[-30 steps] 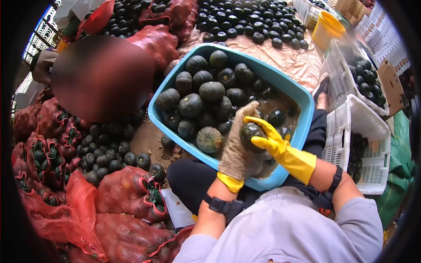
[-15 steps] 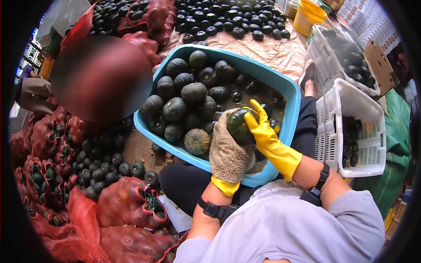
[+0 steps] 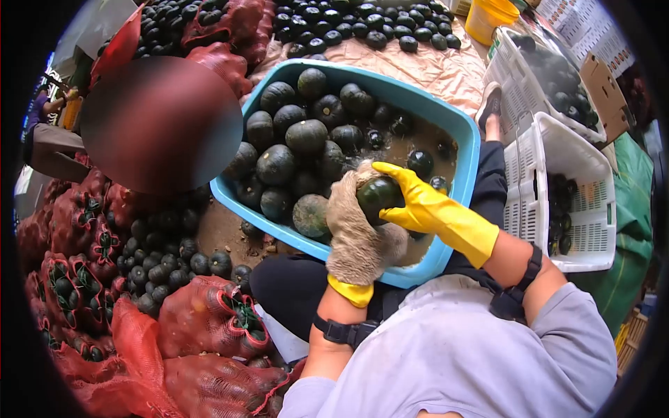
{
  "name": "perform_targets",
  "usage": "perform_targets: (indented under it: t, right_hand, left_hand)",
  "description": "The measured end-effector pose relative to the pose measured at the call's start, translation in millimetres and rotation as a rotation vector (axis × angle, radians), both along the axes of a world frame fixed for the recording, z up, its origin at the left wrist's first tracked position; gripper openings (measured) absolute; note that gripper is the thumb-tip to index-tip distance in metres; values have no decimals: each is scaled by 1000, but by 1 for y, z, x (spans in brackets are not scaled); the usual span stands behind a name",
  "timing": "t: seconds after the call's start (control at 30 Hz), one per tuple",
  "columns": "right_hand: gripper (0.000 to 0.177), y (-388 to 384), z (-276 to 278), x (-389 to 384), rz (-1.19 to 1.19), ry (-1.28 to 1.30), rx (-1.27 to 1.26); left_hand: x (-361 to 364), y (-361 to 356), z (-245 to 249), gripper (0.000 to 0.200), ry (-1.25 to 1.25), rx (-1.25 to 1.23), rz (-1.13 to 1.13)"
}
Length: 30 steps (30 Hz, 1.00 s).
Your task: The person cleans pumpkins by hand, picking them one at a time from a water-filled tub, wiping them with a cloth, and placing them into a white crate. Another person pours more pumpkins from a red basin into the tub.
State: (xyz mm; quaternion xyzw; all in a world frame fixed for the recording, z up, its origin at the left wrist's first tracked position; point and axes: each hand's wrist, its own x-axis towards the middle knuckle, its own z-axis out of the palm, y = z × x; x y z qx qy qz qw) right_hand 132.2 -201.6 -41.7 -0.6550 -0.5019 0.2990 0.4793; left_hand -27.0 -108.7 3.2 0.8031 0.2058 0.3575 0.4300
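Kabocha (image 3: 378, 199), dark green and glossy with wet, sat between the two hands above the near part of a blue plastic tub (image 3: 456, 226). The right hand (image 3: 435, 209), in a yellow rubber glove (image 3: 474, 233), gripped it from the right, its fingers (image 3: 391, 169) spread and curved over the far side and the thumb against the near side. The left hand (image 3: 357, 233) wore a fuzzy beige mitt (image 3: 346, 244), with a yellow cuff (image 3: 350, 290) showing at the wrist; the mitt pressed against the kabocha's left side, but how the fingers inside were bent could not be told.

Inside the tub, dull green squashes (image 3: 276, 165) were heaped at the left, one of them (image 3: 311, 215) mottled paler, and a few shiny ones (image 3: 420, 162) lay in murky brown water (image 3: 442, 189) at the right.

Right of the tub stood a white plastic crate (image 3: 589, 240) with more squashes (image 3: 559, 209) in it, and a fuller crate (image 3: 507, 87) was beyond. A green tarp (image 3: 627, 209) lay at the far right. On the left were red mesh sacks (image 3: 202, 320) and a loose pile of squashes (image 3: 162, 268) on the floor (image 3: 223, 233). Past the tub, rows of dark squashes (image 3: 376, 35) rested on a tan sheet (image 3: 428, 73), near a yellow bucket (image 3: 490, 19).
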Motion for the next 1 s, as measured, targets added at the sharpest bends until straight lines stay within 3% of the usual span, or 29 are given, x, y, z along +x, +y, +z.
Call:
perform_targets:
  t: [0.07,0.1,0.2,0.23,0.33,0.37,0.4,0.47,0.53,0.57,0.6,0.67,0.73,0.77,0.83,0.87,0.93,0.97,1.0]
  right_hand:
    - [78,-7,45,0,78,-181,-348]
    - [72,-7,47,3,109,124,-287]
    - [68,-2,12,-35,-299,1234,-178]
    - [65,3,19,-47,-482,1109,-187]
    - [65,-3,-4,3,-151,176,-398]
    - [71,-7,8,5,-123,-14,-220]
    - [80,-6,19,0,-4,250,-121]
    - [71,-13,25,7,67,-105,-195]
    - [67,-12,21,-2,153,931,-38]
    - [63,-11,10,-15,-55,975,-71]
    - [64,-5,-28,-29,-245,763,119]
    - [74,-5,-51,-35,-297,534,316]
    - [86,-25,-37,-29,-379,489,-143]
    - [95,-35,-56,-24,-351,527,-191]
    - [86,-50,-54,-2,-163,774,-234]
    - [79,-47,-36,13,-29,875,-292]
    - [64,0,85,39,-48,59,-965]
    - [59,18,79,70,13,332,-685]
    - [52,45,91,78,67,444,-433]
  left_hand:
    - [-5,1,1,67,12,-11,-72]
    - [-5,1,-1,66,12,-46,-66]
    - [9,2,-21,64,-30,-213,-1]
    - [18,2,-22,63,-62,-244,36]
    - [24,-3,-20,61,-113,-171,78]
    - [20,-1,-19,61,-123,-148,64]
    - [16,-1,-19,60,-141,-154,45]
    - [13,-2,-38,60,-171,-395,0]
    - [16,1,-57,59,-225,-620,-38]
    - [20,3,-62,59,-256,-726,-62]
    - [30,7,-59,61,-245,-677,-72]
    - [39,9,-52,67,-166,-436,-65]
    - [21,1,-42,77,-25,-53,-9]
    - [9,-3,-38,82,48,136,29]
    - [-8,-6,-31,101,58,166,85]
    - [-8,-10,-26,102,38,24,82]
    - [-9,-19,-14,106,-22,-261,100]
    - [-9,-17,-16,103,-13,-281,90]
    - [-8,-12,-19,100,-10,-299,77]
